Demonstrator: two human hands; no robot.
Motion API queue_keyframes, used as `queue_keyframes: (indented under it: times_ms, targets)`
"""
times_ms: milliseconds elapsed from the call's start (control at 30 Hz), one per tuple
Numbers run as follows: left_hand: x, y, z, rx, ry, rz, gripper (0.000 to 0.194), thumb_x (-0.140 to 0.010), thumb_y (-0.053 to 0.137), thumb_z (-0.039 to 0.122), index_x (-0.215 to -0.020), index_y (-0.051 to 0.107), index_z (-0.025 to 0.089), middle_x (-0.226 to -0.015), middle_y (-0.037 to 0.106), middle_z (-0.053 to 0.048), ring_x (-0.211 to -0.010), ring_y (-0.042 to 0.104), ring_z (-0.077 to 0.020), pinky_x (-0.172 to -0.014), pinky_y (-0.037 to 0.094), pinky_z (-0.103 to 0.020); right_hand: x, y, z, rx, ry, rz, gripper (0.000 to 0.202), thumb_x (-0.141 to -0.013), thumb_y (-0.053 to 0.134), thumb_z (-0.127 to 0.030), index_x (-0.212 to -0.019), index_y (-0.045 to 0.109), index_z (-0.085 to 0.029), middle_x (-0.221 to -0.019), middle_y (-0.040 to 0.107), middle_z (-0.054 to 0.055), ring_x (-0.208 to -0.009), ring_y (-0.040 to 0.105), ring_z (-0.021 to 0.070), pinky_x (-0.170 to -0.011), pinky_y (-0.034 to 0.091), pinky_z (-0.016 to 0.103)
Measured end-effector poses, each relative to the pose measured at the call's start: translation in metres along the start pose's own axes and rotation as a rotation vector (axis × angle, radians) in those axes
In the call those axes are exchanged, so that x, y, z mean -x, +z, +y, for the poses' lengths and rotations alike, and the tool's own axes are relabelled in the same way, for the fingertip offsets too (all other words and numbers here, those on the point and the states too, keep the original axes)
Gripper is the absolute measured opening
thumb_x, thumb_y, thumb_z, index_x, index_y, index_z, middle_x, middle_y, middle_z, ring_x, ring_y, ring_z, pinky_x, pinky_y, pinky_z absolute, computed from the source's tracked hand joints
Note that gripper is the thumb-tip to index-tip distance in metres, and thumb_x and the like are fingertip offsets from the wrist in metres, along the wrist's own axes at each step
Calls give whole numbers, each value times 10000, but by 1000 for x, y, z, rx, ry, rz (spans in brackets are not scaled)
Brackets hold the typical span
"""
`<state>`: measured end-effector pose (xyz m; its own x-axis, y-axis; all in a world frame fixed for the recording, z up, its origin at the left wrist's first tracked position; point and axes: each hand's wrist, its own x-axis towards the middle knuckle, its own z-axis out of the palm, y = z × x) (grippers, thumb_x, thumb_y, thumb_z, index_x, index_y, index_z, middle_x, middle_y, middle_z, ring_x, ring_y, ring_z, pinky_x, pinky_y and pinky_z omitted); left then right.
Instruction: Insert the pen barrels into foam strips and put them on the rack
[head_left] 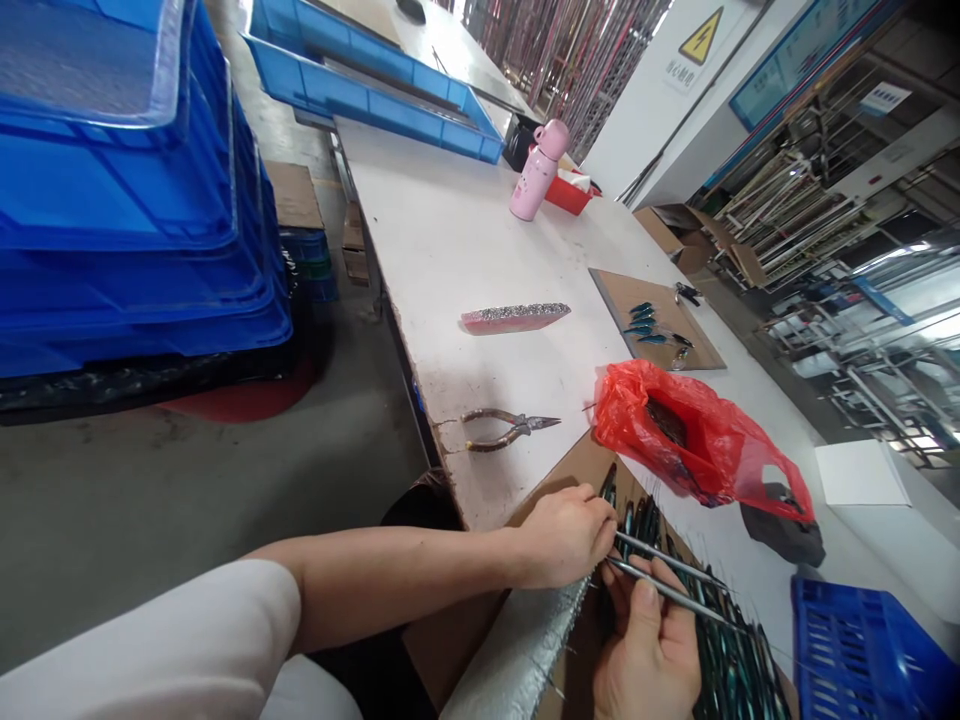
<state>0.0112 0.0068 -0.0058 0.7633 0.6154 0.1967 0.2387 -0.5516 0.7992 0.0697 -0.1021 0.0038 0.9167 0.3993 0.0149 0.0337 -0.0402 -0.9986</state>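
Rods (679, 564), two, slim, metal: long axes slant from left hand (566, 535) past right hand (649, 650), over dark teal pieces (724, 645) on cardboard (566, 478). Left hand curled tight on rod ends; fingertips partly hidden, cannot tell whether rods join there. Right hand, nearer lower rod, pinches it, thumb uppermost. Silver strip (517, 650) just below left hand; pliers (517, 428) apart on surface (442, 230).

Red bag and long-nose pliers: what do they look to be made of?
Red bag: thin plastic film, by its gloss, crinkles and partly see-through stretches.
Long-nose pliers: grey metal jaws, apparently bare; brown handles, perhaps plastic-coated, judging by the colour change.
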Motion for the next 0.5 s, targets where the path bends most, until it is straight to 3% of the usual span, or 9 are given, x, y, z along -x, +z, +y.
queue_keyframes:
  times_ms: [500]
  targets:
    - [-1,1,-1,18,10,6,342,-905,266,318,-935,582,190,-828,538,-36,-773,530,-153,-759,436,-273,-2,-2,0,144,-22,-44,363,-728,586,-430,-1000,528,-197,-977,587,41,-754,619,160,-753,500,304]
